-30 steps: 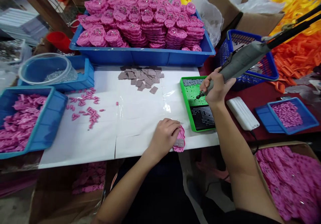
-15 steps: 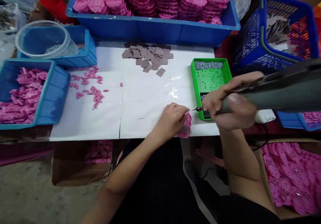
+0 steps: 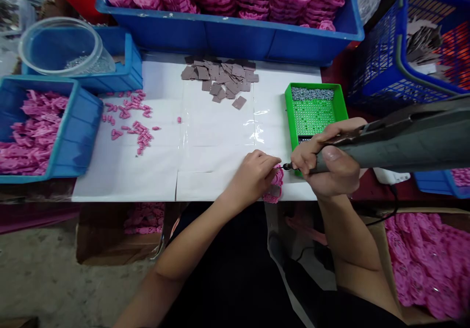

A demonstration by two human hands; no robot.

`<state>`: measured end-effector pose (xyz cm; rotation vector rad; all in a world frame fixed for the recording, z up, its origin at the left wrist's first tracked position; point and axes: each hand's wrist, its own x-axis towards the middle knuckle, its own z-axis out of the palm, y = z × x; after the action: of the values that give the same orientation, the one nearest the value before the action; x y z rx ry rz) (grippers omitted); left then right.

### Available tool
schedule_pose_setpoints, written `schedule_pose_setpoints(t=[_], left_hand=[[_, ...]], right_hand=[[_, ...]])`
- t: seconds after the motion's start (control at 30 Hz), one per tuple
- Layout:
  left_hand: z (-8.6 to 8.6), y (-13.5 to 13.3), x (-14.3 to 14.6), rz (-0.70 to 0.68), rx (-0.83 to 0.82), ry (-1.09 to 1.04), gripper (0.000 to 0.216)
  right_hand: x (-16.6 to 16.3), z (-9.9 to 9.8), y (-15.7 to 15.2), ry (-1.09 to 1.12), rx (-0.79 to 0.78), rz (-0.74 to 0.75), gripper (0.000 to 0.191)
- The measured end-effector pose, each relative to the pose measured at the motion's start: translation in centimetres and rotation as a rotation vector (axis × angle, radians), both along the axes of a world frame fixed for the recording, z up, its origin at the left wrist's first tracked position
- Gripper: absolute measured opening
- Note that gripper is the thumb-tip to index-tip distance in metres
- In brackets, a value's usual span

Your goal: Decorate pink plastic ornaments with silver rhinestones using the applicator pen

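My left hand (image 3: 254,174) is closed on a pink plastic part (image 3: 276,181) at the front edge of the white-covered table. A small grey plate (image 3: 272,190) lies on that part, partly hidden by my fingers. My right hand (image 3: 326,164) is wrapped around a grey-green electric screwdriver (image 3: 407,139), held almost level. The tip of its bit (image 3: 283,167) meets the upper end of the pink part, beside my left fingertips. Behind my right hand, a green tray (image 3: 290,117) holds many small screws (image 3: 312,93).
Grey plates (image 3: 223,79) lie heaped mid-table, with small pink pieces (image 3: 141,137) to the left. A blue bin (image 3: 235,36) of stacked pink parts spans the back. Blue bins (image 3: 82,132) stand left, a blue basket (image 3: 394,68) right. A carton of pink parts (image 3: 422,264) sits below.
My right hand has brought the screwdriver left, and its bit has gone from just short of the pink part to touching it. My left hand still holds the part. The view has shifted slightly.
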<state>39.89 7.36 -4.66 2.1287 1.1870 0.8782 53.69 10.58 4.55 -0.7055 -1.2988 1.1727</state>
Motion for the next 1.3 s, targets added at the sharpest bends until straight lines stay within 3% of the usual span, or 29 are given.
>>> schedule_pose_setpoints(t=[0.17,0.63,0.77,0.9,1.0,1.1,1.3], left_hand=[[-0.2,0.0,-0.1,-0.019,-0.002,-0.015,0.019],[-0.3,-0.1,-0.1,-0.043,0.056,0.035,0.02],[-0.4,-0.4,-0.1,-0.013,0.018,-0.008,0.017],[-0.4,-0.7,-0.1,-0.034,0.054,-0.026,0.019],[-0.5,-0.7,-0.1,-0.074,0.124,-0.01,0.019],[-0.6,-0.9,-0.3,-0.056,0.195,0.012,0.023],[1.2,-3.5,0.5,0.19,0.112,0.15,0.038]], right_hand=[[-0.1,0.1,0.0,-0.003,0.002,-0.062,0.026],[-1.1,-1.9,0.2,-0.03,-0.004,-0.019,0.035],[-0.8,-1.1,0.4,-0.025,-0.019,-0.013,0.032],[1.0,1.9,1.5,0.054,0.103,-0.15,0.017],[2.7,3.2,4.0,0.092,0.132,-0.39,0.02],[4.1,2.3,7.6,0.072,0.063,-0.553,0.028],[5.8,-0.7,11.3,-0.128,-0.055,-0.566,0.05]])
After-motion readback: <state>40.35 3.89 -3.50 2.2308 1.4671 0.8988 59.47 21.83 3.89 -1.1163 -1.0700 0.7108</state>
